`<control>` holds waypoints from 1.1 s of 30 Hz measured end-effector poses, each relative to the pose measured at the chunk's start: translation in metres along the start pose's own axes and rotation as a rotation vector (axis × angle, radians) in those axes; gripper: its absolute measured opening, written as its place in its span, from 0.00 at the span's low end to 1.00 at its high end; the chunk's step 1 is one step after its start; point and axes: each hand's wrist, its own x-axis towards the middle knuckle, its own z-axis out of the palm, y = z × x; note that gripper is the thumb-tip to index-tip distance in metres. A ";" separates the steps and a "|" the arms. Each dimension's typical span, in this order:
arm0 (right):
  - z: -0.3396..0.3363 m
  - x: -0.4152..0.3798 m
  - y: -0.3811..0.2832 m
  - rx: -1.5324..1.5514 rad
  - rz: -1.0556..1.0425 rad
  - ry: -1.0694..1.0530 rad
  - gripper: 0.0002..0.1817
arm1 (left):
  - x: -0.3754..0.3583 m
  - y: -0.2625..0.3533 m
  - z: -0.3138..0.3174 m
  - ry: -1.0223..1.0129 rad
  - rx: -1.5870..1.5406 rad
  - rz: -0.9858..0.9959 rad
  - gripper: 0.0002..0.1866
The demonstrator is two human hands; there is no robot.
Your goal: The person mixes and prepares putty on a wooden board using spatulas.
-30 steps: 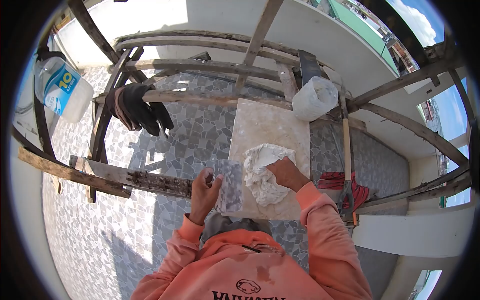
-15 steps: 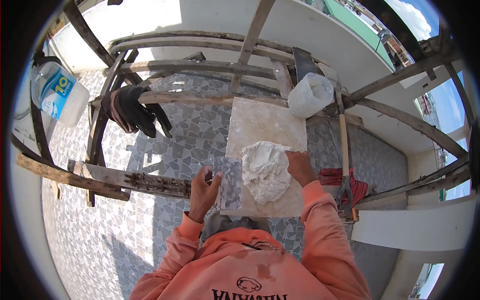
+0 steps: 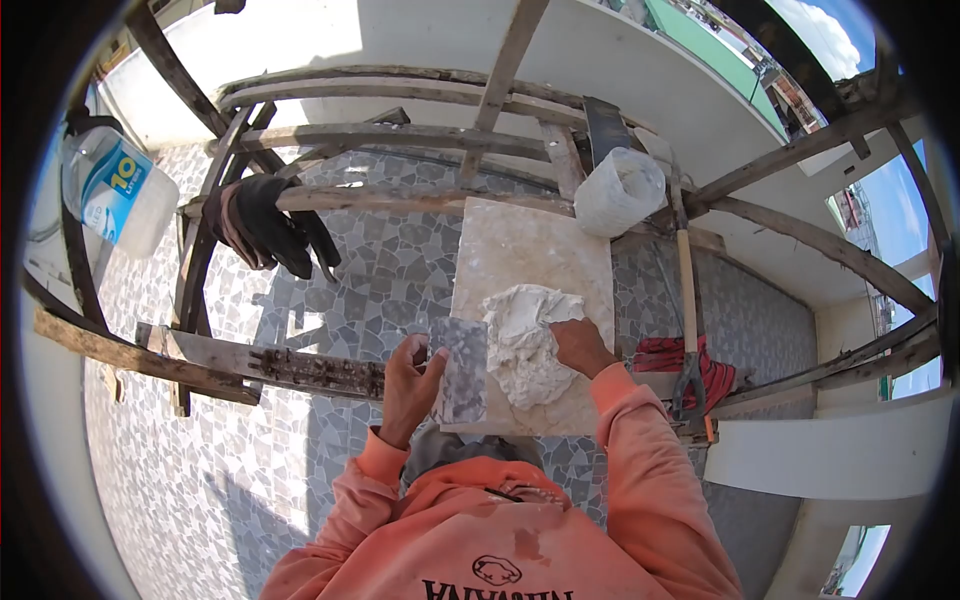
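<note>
My left hand (image 3: 410, 385) grips a flat grey rectangular plate (image 3: 461, 371) by its left edge, beside a mound of white paste. The white paste (image 3: 525, 335) lies on a pale, stained board (image 3: 530, 240) in front of my body. Over the right side of the mound, my right hand (image 3: 582, 347) is closed, its fingers at the paste; what it holds, if anything, is hidden.
A whitish bucket (image 3: 620, 192) stands at the board's far right corner. Dark gloves (image 3: 265, 220) hang over a wooden beam (image 3: 400, 199). A wooden-handled shovel (image 3: 688, 300) and red cloth (image 3: 720, 375) are at the right. At the left hangs a plastic jug (image 3: 125, 190).
My right hand has moved left, further over the paste. The plate in my left hand has shifted slightly right.
</note>
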 end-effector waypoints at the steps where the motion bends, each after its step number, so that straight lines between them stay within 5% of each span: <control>1: -0.019 -0.002 -0.002 0.053 -0.014 -0.032 0.16 | -0.001 -0.003 0.001 0.008 -0.023 0.005 0.12; 5: -0.024 0.010 0.028 0.033 0.172 0.258 0.16 | -0.005 0.004 -0.001 0.028 -0.021 -0.006 0.11; 10: 0.000 0.011 0.005 0.030 0.021 -0.055 0.16 | -0.006 0.003 -0.004 0.025 -0.079 -0.033 0.11; 17: -0.032 0.002 0.035 0.099 0.368 0.132 0.15 | -0.007 -0.005 -0.005 0.009 -0.037 -0.065 0.11; 20: -0.013 -0.005 0.012 0.091 0.210 -0.020 0.15 | -0.004 -0.007 0.000 0.008 -0.067 -0.048 0.11; 23: -0.014 -0.002 0.046 0.305 0.040 0.048 0.20 | -0.002 -0.013 0.005 0.012 -0.113 -0.021 0.11; 28: -0.040 0.002 0.046 0.098 0.365 0.163 0.17 | -0.001 -0.001 0.002 -0.020 -0.034 -0.034 0.10; 33: -0.010 0.006 0.023 0.180 0.188 -0.039 0.17 | -0.002 -0.006 0.001 -0.002 -0.106 -0.044 0.10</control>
